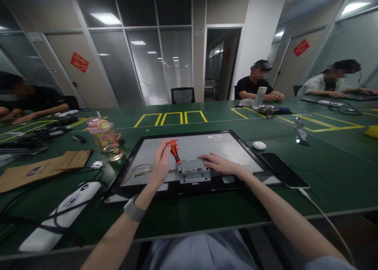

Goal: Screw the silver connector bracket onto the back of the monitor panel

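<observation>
Across the green bench point(189, 211), close to its front edge, lay a flat panel point(242, 152) with a metal box point(195, 175) on it. The left hand point(161, 165) gripped an orange-and-black screwdriver point(175, 154), tip down at the box's left end; the right hand point(221, 163) lay open over the box's right end. A phone point(283, 169) lay just right of the panel; a dark chair point(183, 95) stood beyond the far edge.

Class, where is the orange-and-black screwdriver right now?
In the head view, just left of centre: the screwdriver is held in the left hand, its shaft slanting down to the metal box.
</observation>
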`<state>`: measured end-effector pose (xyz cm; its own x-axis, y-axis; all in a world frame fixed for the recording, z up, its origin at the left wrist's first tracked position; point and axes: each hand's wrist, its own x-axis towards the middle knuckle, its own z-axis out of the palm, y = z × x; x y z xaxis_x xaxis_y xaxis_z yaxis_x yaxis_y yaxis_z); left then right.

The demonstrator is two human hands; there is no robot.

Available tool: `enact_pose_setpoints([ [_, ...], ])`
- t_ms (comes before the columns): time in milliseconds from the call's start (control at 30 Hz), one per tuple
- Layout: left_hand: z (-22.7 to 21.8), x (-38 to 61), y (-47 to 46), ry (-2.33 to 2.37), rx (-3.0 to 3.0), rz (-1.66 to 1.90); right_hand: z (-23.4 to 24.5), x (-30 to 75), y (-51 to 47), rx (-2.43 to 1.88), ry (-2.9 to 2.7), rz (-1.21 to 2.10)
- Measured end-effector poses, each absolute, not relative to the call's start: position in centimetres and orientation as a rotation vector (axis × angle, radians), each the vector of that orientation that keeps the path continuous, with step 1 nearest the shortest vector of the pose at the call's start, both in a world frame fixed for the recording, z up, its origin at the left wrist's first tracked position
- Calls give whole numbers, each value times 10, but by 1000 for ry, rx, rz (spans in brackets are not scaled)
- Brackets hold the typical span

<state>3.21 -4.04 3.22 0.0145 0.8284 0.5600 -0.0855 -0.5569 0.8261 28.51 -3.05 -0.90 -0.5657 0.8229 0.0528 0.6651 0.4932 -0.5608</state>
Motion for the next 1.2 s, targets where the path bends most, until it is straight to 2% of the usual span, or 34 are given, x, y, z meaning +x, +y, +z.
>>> enact_pose_setpoints([
  [267,41,35,-52,860,1804,1691,-9,285,-31,-1247,-2427,709],
  [467,36,38,-50,735,1627,1668,-8,285,-31,-1239,-2435,700],
  [633,37,38,-48,821,1713,1793,-9,284,-31,-1230,-2440,688],
  [867,32,39,-44,675,1512,1684,-7,285,-31,-1222,-2443,682],
  [1200,33,37,-43,809,1574,1735,-11,286,-28,-1267,-2431,696],
])
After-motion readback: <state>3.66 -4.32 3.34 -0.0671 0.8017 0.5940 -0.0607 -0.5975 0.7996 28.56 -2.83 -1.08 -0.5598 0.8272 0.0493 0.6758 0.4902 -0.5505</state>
